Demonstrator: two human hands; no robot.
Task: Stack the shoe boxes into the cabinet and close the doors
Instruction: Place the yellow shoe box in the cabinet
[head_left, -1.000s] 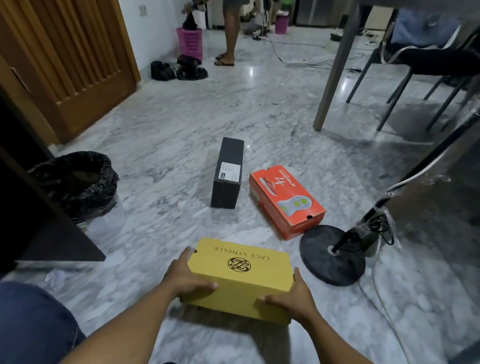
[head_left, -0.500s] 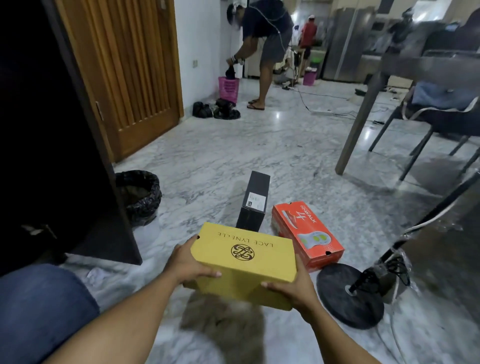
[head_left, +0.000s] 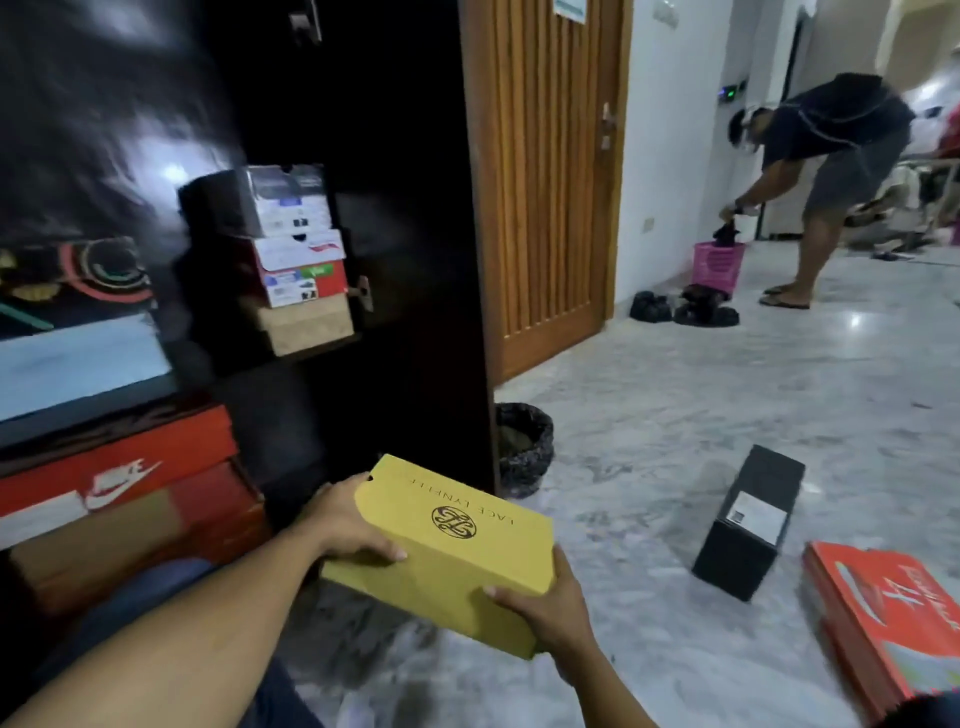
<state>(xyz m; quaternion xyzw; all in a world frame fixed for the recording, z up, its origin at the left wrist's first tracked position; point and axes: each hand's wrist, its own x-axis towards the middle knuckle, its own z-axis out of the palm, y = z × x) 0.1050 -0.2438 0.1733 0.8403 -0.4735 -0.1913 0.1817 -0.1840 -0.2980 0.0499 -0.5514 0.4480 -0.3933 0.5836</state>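
I hold a yellow shoe box off the floor in front of the dark cabinet. My left hand grips its left end and my right hand grips its near right corner. Inside the cabinet a stack of several boxes sits on a shelf, and a red box with a white logo lies low at the left. The open dark cabinet door stands edge-on to the right of the stack. On the marble floor at the right lie a black shoe box and an orange shoe box.
A small bin with a black liner stands just right of the cabinet door. Behind it is a wooden room door. Another person bends over a pink basket at the back, with dark shoes on the floor nearby.
My view has swung left from the floor to the cabinet. The yellow box has been lifted from the floor and carried leftward toward the cabinet, still in both hands.
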